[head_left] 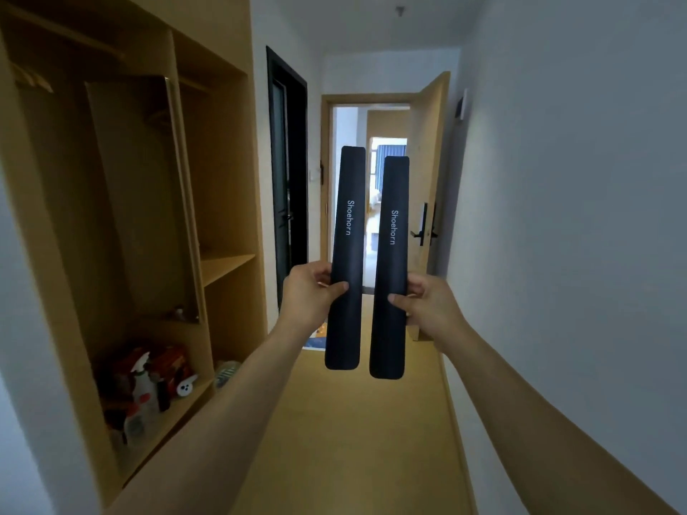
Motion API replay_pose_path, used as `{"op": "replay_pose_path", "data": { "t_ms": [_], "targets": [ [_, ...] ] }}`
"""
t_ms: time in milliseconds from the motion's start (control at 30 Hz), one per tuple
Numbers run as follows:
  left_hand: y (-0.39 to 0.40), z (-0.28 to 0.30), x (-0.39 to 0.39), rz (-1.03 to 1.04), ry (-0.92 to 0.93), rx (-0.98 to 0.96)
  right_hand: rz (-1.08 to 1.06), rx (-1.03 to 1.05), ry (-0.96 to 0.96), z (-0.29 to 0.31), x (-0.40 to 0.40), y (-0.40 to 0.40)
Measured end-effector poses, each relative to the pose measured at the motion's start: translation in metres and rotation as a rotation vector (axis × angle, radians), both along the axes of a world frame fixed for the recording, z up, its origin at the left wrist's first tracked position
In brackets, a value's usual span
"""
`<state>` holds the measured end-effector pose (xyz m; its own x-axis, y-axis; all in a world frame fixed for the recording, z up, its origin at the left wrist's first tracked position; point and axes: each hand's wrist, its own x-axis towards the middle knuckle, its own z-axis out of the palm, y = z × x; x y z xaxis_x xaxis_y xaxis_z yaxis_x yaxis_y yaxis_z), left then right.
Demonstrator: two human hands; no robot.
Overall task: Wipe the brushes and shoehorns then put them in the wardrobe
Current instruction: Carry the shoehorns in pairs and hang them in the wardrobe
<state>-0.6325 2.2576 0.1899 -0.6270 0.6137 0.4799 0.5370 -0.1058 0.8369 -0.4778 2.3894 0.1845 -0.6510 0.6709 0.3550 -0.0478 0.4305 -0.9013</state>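
Holding two shoehorns: left shoehorn (346,254) in left hand (310,291) | right shoehorn (390,269) in right hand (427,302)

Both your arms reach forward, bare to the elbow and nearly straight, converging toward the middle of the view. Left hand (310,291): raised at about chest height, back of the hand toward you, thumb laid across the near face of the left shoehorn (345,262), fingers wrapped behind it. Right hand (427,301): level with the left, mirrored pose, thumb pressed on the near face of the right shoehorn (390,269), fingers curled round its far edge. Wrists straight. The hands are near each other, not touching.
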Motion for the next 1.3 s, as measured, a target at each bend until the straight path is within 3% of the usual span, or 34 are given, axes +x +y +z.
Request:
{"op": "replay_pose_path", "data": {
  "t_ms": [400, 667, 1100, 1300],
  "targets": [
    [0.231, 0.025, -0.190, -0.081, 0.039, 0.062, -0.065, 0.026, 0.068, 0.031, -0.178, 0.207],
    [0.325, 0.009, -0.298, -0.028, 0.035, 0.042, -0.024, -0.007, 0.063, 0.009, -0.294, 0.317],
    [0.449, 0.007, -0.499, 0.279, 0.035, 0.004, 0.300, -0.061, 0.075, 0.001, -0.554, 0.496],
    [0.472, 0.001, -0.580, 0.456, -0.014, -0.032, 0.451, -0.050, 0.067, -0.002, -0.665, 0.535]
  ]
}}
